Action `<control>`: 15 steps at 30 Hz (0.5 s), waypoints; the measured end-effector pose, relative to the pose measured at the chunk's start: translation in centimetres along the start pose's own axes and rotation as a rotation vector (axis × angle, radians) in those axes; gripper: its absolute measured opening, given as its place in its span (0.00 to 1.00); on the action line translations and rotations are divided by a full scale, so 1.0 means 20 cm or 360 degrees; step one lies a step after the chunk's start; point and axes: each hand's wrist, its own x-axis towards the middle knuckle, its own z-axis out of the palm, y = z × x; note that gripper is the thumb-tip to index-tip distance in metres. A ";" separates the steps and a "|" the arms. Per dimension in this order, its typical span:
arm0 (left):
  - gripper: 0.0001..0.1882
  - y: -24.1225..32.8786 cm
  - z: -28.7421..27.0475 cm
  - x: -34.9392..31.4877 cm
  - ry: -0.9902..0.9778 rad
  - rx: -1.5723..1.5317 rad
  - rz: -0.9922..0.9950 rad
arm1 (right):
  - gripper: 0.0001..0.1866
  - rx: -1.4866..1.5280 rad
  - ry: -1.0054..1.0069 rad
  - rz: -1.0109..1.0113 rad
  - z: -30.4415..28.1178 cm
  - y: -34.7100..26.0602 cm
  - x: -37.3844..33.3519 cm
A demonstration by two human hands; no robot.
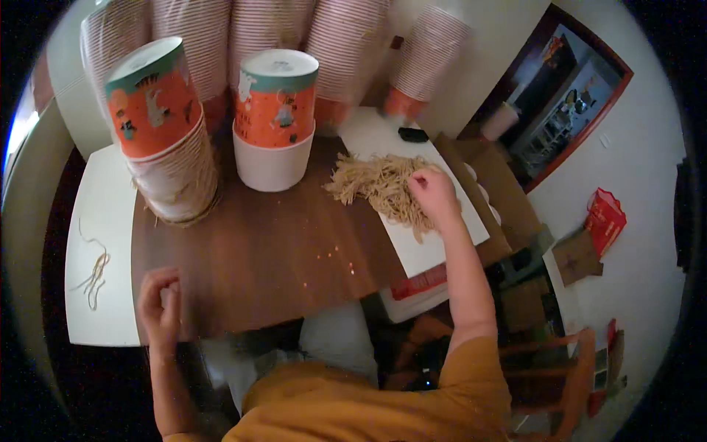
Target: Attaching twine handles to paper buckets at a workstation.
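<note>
My right hand [434, 193] is at a loose heap of tan twine strands [383, 183], its fingers closed on some of them. The heap lies partly on a white board and partly on the brown tabletop. My left hand [160, 306] hovers over the table's near left part, its fingers curled in, with nothing visible in it. Ahead of it stands a stack of buckets [173, 177], topped by an upside-down orange and green printed paper bucket [153, 103]. To its right, another orange printed bucket [276, 110] sits upside down on a white bucket [272, 166].
Tall stacks of nested paper buckets [350, 44] line the back. A few strands [96, 276] lie on the white left leaf. A small black object [413, 135] sits behind the twine. Beyond the right edge stand a cardboard box [508, 184] and a wooden chair [571, 368].
</note>
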 end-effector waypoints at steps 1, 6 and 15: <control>0.05 0.06 0.05 0.03 -0.0100 0.0005 0.0118 | 0.07 -0.0071 -0.0042 -0.0084 0.00 0.03 0.06; 0.06 0.18 0.19 0.17 -0.0438 0.0071 0.0355 | 0.10 -0.0946 -0.0453 -0.0310 0.20 0.02 0.23; 0.07 0.27 0.24 0.33 -0.0740 0.0042 0.0327 | 0.07 -0.0155 -0.0329 0.0041 0.08 0.03 0.37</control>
